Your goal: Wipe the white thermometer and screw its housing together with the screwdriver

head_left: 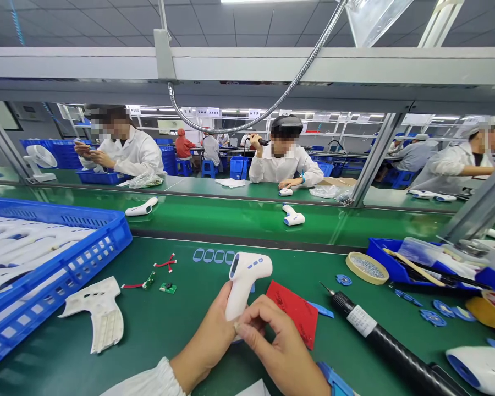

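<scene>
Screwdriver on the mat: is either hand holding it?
No, the screwdriver lies untouched while the left hand and right hand hold the thermometer.

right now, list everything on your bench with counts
white plastic handheld thermometer: 1, white, between both hands
blue plastic crate: 1, blue, left edge, full of white housings
white plastic thermometer shell: 1, white, left of hands
green circuit boards: 2, green, red-wired, centre
blue translucent frames: 4, blue, far bench edge
red rubber mat: 1, red, right of hands
black electric screwdriver: 1, black, right
beige tape roll: 1, beige, right
blue plastic tray: 1, blue, right, holding tools
white thermometers: 2, white, green shelf ahead
left hand: 1, gripping the thermometer
right hand: 1, pinching its lower end
</scene>
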`<state>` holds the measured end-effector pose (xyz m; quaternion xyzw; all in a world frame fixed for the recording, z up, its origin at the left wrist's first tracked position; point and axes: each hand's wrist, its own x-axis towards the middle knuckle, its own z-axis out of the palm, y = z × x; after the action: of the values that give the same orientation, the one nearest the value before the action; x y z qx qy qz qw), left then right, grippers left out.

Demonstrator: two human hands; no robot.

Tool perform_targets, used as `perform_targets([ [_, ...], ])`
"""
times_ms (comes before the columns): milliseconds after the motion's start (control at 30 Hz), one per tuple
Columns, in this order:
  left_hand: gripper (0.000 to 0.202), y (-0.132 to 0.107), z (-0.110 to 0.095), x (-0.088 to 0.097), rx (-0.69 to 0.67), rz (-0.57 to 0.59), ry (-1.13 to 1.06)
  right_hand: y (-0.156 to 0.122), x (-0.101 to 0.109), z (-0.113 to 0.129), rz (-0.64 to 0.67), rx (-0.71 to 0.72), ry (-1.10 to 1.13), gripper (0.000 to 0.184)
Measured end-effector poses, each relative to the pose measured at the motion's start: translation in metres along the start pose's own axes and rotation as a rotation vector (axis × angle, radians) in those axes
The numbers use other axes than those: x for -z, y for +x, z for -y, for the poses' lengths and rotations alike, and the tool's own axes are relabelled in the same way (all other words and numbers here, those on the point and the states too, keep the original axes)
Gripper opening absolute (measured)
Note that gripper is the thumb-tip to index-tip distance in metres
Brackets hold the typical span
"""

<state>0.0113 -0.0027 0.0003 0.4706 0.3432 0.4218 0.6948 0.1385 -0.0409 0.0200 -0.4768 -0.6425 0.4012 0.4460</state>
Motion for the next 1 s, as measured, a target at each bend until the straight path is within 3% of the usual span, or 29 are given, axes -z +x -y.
perform_targets([
  [200,0.071,-0.002,-0.006,-0.004,0.069,0.003,0.062,0.010,0.008,-0.008,-0.136,-0.030,0.034,0.016],
  [433,0.062,-0.007,-0.006,-0.010,0.111,0.113,0.011,0.008,0.003,-0.011,-0.179,0.212,-0.442,0.012],
  [533,0.060,-0.007,-0.004,-0.010,0.084,0.120,-0.008,0.010,0.003,-0.010,-0.197,0.244,-0.524,0.012],
  [733,0.058,-0.009,0.004,-0.010,-0.087,0.135,-0.023,0.011,0.004,-0.014,-0.174,0.158,-0.337,0.013],
  [1000,0.071,-0.013,0.008,-0.005,-0.220,0.101,0.180,0.020,0.010,-0.030,-0.149,-0.161,0.064,0.030],
])
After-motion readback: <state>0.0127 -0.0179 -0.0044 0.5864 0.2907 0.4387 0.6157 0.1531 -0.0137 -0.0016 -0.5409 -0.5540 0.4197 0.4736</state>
